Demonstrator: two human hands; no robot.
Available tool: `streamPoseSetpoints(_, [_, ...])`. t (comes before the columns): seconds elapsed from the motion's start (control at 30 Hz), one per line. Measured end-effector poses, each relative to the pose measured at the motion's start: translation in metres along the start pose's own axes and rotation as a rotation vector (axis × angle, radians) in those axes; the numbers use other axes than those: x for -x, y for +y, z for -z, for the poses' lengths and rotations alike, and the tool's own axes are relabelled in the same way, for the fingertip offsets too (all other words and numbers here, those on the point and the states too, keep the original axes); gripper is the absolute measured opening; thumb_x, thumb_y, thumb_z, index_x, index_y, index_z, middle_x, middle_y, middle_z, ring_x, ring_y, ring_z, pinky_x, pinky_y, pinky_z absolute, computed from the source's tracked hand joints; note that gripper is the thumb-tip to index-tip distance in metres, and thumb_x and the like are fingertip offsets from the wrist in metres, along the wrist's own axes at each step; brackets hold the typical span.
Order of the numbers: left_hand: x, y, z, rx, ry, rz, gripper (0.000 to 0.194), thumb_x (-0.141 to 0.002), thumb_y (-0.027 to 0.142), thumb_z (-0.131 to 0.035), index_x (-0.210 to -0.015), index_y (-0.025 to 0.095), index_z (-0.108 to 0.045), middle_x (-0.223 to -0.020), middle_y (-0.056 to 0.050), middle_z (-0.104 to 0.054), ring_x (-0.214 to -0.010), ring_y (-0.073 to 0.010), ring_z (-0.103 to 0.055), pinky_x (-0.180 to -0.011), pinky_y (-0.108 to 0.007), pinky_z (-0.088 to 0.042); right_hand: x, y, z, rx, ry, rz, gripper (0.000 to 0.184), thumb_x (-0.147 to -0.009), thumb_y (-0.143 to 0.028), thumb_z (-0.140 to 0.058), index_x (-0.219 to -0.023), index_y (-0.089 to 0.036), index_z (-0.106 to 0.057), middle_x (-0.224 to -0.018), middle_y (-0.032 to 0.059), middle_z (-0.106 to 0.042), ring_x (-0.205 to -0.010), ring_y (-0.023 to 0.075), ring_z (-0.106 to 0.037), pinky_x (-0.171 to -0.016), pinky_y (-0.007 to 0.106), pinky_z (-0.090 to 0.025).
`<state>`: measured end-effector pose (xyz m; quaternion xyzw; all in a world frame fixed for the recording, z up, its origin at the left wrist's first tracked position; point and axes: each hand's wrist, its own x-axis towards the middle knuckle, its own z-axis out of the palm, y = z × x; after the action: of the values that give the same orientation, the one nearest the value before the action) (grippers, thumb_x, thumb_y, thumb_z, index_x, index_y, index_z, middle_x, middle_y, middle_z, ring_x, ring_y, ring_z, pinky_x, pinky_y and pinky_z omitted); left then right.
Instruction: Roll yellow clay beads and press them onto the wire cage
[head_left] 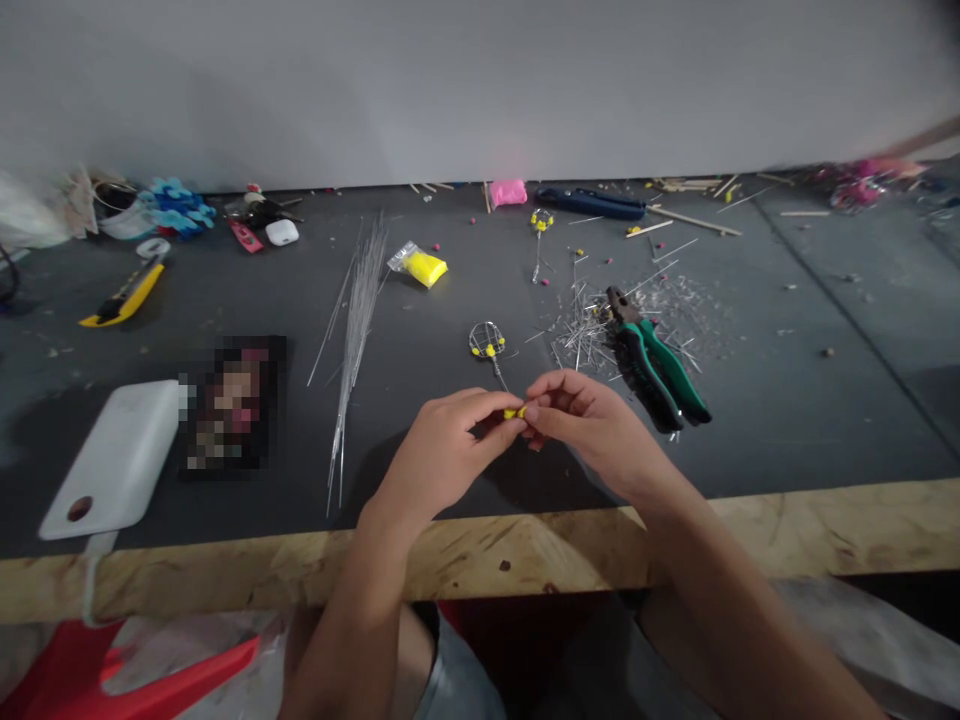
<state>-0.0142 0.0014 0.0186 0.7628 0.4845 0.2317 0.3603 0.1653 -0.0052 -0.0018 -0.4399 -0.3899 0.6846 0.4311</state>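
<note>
Close to the table's front edge, my left hand and my right hand meet fingertip to fingertip. Between their thumbs and forefingers is a small bit of yellow modelling clay, pinched from both sides. Just beyond the fingers lies a small round wire frame with yellow balls on it and a twisted wire stem, whose lower end runs towards my fingers; whether they touch it I cannot tell. A similar wire piece with yellow balls rests farther back. Behind my left hand is a clear packet of yellow clay.
Green-handled pliers lie among cut wire bits on the right. Long straight wires lie left of centre. Farther left are a white power bank and a yellow cutter. Pink clay sits by the wall.
</note>
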Motion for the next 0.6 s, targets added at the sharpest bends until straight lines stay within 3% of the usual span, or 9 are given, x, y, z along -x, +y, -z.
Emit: streamPoseSetpoints(0.6, [-0.0022, -0.0006, -0.0040, -0.173, 0.033, -0.026, 0.012, -0.086, 0.015, -0.054, -0.078, 0.021, -0.061, -0.069, 0.005, -0.054, -0.066, -0.0087, -0.050, -0.062, -0.022, -0.036, -0.0005, 0.0032, -0.0003, 0.010, 0.029, -0.039, 0.017, -0.073, -0.024, -0.075, -0.082, -0.019, -0.061, -0.064, -0.0059, -0.063, -0.057, 0.0081, -0.060, -0.058, 0.023, -0.052])
